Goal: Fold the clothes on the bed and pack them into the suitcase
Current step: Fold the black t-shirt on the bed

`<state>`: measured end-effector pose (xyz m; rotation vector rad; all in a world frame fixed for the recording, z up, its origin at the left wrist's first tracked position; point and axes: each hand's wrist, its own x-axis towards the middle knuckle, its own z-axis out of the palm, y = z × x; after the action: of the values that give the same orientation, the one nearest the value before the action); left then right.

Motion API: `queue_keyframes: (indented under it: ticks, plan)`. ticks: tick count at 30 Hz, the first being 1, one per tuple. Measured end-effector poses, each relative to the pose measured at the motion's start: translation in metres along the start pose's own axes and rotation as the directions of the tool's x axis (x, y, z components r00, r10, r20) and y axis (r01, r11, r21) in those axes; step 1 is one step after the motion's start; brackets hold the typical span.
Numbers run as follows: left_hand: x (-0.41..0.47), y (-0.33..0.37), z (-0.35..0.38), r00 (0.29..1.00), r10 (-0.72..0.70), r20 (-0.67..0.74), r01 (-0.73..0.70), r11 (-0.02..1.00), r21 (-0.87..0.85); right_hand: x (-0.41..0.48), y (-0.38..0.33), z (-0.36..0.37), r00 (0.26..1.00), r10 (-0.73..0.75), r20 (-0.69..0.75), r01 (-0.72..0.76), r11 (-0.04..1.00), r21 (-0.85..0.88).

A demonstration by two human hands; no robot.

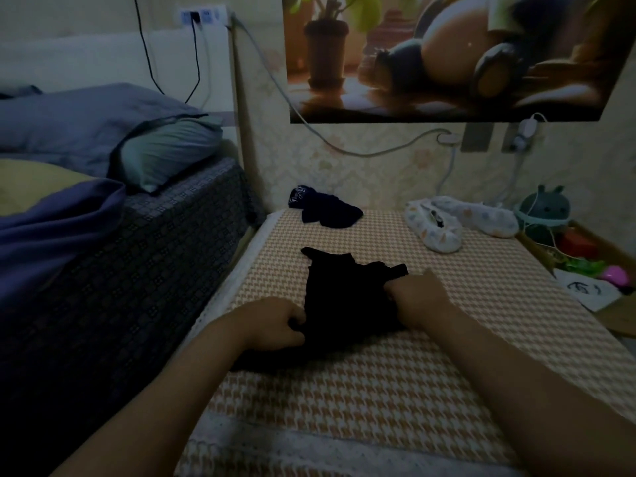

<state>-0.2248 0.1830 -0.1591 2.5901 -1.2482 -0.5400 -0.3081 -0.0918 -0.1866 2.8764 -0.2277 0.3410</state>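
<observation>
Both forearms (516, 390) reach out over the houndstooth-woven bed cover (378, 401); my left hand (275, 325) and right hand (418, 297) each pinch a side of the soft, crumpled black garment (344, 304) lying mid-bed.

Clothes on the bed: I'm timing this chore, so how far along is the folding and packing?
Barely started. Nothing looks finished: no folded pile or suitcase is in view. In hand: the left hand and right hand both grip the black garment on the checked bed cover. Left: the crumpled dark blue garment and the white patterned garment at the far edge, then packing.
</observation>
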Motion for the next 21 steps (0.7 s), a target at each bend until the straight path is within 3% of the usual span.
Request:
queue_keyframes:
  ticks: [2, 4, 5, 6, 8, 9, 11, 13, 16, 18, 19, 21]
  plan:
    - [-0.002, 0.013, 0.004, 0.96, -0.126, 0.249, 0.153, 0.984, -0.091, -0.006, 0.011, 0.0, 0.988, 0.114, 0.102, -0.113, 0.994, -0.011]
    - [-0.002, 0.026, 0.007, 0.893, -0.125, 0.432, 0.256, 0.931, -0.261, -0.011, 0.013, 0.0, 0.954, 0.16, 0.254, -0.161, 0.987, -0.016]
    - [0.002, 0.029, 0.009, 0.902, -0.092, 0.422, 0.241, 0.918, -0.315, -0.012, 0.012, 0.002, 0.943, 0.155, 0.295, -0.174, 0.984, 0.041]
    - [0.009, 0.031, 0.009, 0.944, -0.065, 0.323, 0.172, 0.934, -0.314, -0.01, 0.012, 0.004, 0.957, 0.138, 0.257, -0.187, 0.967, 0.176]
    - [0.027, 0.028, 0.01, 1.0, -0.02, -0.006, 0.019, 0.981, -0.195, -0.007, 0.009, 0.011, 0.985, 0.106, 0.137, -0.155, 0.892, 0.425]
    - [0.037, 0.025, 0.012, 0.993, 0.011, -0.122, -0.025, 0.994, -0.11, -0.005, 0.008, 0.012, 0.986, 0.04, 0.163, -0.114, 0.872, 0.476]
    - [0.052, 0.023, 0.022, 0.989, 0.006, -0.146, 0.003, 0.998, 0.059, -0.003, 0.006, 0.02, 0.958, -0.065, 0.279, -0.051, 0.919, 0.392]
    - [0.063, 0.023, 0.036, 0.995, -0.097, -0.036, 0.102, 0.977, 0.186, -0.004, 0.004, 0.024, 0.962, -0.064, 0.267, -0.007, 0.966, 0.257]
    - [0.075, 0.026, 0.045, 0.993, -0.114, 0.043, 0.103, 0.976, 0.192, -0.004, 0.018, 0.03, 0.988, 0.157, -0.004, -0.147, 0.935, 0.321]
    - [0.081, 0.023, 0.046, 0.998, -0.013, -0.062, 0.026, 0.977, 0.212, -0.007, 0.038, 0.028, 0.897, 0.427, -0.114, -0.338, 0.829, 0.445]
    - [0.083, 0.021, 0.047, 0.992, 0.019, -0.128, 0.006, 0.98, 0.197, -0.011, 0.049, 0.027, 0.837, 0.542, -0.077, -0.439, 0.748, 0.497]
    - [0.083, 0.022, 0.045, 0.979, 0.037, -0.2, -0.011, 0.991, 0.13, -0.024, 0.069, 0.026, 0.721, 0.676, 0.155, -0.653, 0.587, 0.478]
